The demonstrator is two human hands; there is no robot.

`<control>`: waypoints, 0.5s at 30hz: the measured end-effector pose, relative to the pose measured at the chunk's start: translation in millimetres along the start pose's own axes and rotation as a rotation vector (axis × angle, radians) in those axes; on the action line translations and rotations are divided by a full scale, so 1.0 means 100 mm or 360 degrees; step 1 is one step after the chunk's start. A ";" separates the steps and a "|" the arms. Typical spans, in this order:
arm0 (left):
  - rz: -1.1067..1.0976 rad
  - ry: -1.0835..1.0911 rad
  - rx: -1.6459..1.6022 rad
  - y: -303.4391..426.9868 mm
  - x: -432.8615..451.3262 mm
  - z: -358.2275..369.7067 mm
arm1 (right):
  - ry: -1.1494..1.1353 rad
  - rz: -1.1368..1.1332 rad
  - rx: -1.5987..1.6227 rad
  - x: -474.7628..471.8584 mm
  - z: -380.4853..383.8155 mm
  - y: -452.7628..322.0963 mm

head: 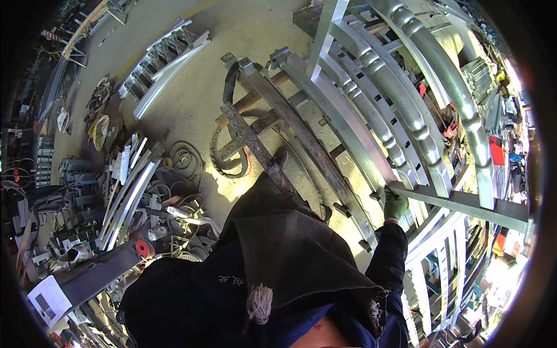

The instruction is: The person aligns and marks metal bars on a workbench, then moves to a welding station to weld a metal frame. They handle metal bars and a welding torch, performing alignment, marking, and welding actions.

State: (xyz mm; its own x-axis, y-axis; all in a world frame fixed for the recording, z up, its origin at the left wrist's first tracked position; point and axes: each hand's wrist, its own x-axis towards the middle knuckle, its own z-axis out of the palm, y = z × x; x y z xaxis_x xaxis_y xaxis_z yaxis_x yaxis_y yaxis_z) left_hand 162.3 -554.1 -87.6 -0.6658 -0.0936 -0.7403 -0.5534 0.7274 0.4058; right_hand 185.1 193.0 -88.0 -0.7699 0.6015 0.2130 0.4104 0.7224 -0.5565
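My right hand (395,205), in a green glove, grips the near corner of a grey metal frame. Its fingers are partly hidden at the joint of a long flat-sided rail (343,117) and a square-tube crossbar (461,202). Shaped metal balusters (420,130) with bulged collars run away from this crossbar to the right of the rail. Another square tube (326,41) crosses the far end. Beneath and beside the frame lie rusty steel support beams (300,126). My left hand is out of view. A dark apron (296,252) covers my front.
A coiled hose (185,158) lies on the concrete floor, with metal offcuts (130,191) and scrap to the left. Stacked metal sections (169,65) lie farther off. A dark box-shaped object (102,272) is near my left side. More slatted metalwork (439,261) lies at right.
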 end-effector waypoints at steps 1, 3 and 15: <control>0.0024 0.0003 0.0000 0.02 0.03 -0.03 | 0.0018 -0.0004 0.0011 0.00 0.00 0.00; -0.0003 -0.0035 -0.0002 -0.01 -0.03 0.00 | -0.0013 0.0009 0.0004 0.00 0.00 0.00; -0.0045 -0.0239 0.0125 -0.01 -0.04 -0.05 | 0.0037 -0.0058 -0.0183 -0.02 0.00 0.04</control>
State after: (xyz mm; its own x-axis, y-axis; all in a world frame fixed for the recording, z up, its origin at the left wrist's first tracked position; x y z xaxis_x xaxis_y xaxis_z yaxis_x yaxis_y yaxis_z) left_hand 163.3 -557.7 -82.8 -0.5651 -0.0163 -0.8249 -0.5261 0.7772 0.3451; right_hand 188.2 194.3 -90.6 -0.7745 0.5808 0.2507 0.4366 0.7776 -0.4525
